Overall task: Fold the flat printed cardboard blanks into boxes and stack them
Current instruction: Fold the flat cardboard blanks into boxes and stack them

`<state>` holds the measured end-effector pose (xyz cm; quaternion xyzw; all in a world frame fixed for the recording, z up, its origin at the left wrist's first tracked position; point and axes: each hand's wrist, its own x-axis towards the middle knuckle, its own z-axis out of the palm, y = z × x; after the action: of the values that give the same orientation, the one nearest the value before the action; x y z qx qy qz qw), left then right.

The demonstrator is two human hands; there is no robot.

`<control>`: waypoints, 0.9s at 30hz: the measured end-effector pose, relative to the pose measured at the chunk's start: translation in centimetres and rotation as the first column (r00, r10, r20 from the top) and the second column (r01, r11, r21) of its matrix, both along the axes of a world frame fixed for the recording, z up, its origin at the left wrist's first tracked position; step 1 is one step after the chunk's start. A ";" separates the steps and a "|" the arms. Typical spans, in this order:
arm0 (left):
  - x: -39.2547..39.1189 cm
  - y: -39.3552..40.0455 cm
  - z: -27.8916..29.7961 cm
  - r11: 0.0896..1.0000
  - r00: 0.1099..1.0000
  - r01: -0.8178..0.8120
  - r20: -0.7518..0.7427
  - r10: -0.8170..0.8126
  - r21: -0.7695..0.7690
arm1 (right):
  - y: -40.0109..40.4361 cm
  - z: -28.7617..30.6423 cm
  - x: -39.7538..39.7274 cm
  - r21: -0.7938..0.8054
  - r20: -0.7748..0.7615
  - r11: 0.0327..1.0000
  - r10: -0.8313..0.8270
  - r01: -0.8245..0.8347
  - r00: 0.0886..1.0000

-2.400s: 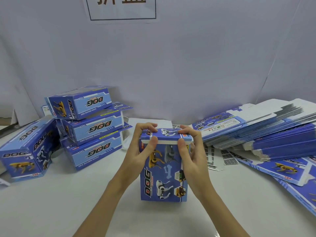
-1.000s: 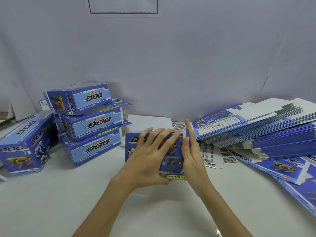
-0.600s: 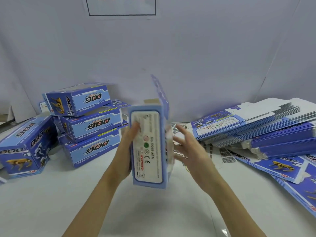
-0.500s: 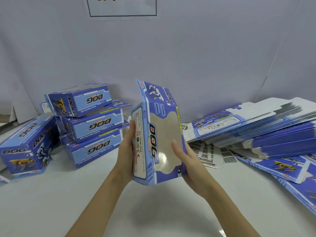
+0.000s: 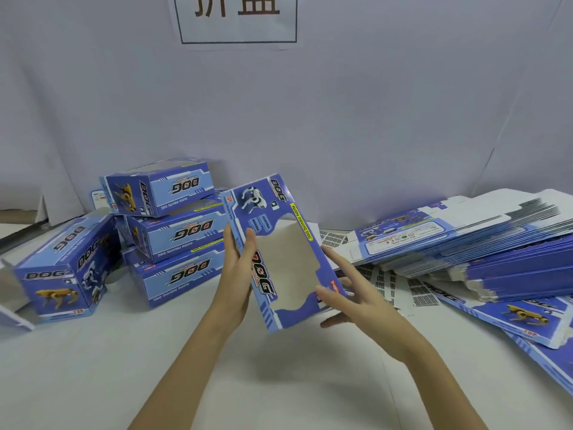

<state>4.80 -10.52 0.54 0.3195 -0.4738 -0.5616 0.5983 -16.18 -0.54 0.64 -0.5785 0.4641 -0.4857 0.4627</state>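
Our left hand (image 5: 237, 274) gripped the long left edge of the folded box (image 5: 280, 252), thumb curled over its printed face and fingers behind it. Our right hand (image 5: 350, 293) lay with relaxed, spread fingers against the box's right side and lower corner; whether it gripped or only steadied, we could not tell. We held the box above the middle of the counter (image 5: 155, 367), tilted with its top leaning left. It was a slim rectangular carton of glossy blue card, with a wavy-edged cut-out window showing the plain grey-brown inside, a white robot dog printed near the top and "DOG" lettering along one side.

Toward the counter's left edge stood a stack of finished boxes (image 5: 173, 234), three high and lying lengthwise, with another box (image 5: 65, 268) just beside them nearer that edge, showing a yellow dog. Along the right edge lay a thick, slanted pile of flat blanks (image 5: 496, 243), their thin layered edges fanned out, and loose blanks (image 5: 521, 318) near the front right corner. The counter was smooth and white, against a pale wall bearing a framed paper sign (image 5: 238, 18).
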 end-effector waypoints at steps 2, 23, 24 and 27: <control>0.1 -0.2 -0.1 1.000 1.000 0.020 -0.016 -0.020 0.022 | -0.4 -0.1 0.8 -0.067 0.160 0.989 -0.120 0.132 0.980; 0.6 -1.0 -1.3 0.961 0.980 -0.091 0.196 0.039 0.261 | -13.9 4.8 5.3 -0.118 -0.935 0.989 -0.139 0.084 0.326; 0.6 -1.0 -1.2 0.961 0.978 -0.088 0.205 0.034 0.264 | -13.3 2.9 3.5 -0.088 -0.984 0.985 -0.109 0.148 0.141; 0.5 -0.9 -1.2 0.960 0.975 -0.079 0.221 0.018 0.270 | -11.1 -1.6 -0.6 -0.127 -0.965 0.958 -0.060 0.255 -0.256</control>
<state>5.29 -11.40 -0.63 0.4708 -0.4448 -0.5693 0.5064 -16.81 -11.64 -1.01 -0.6415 0.7487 0.1265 -0.1092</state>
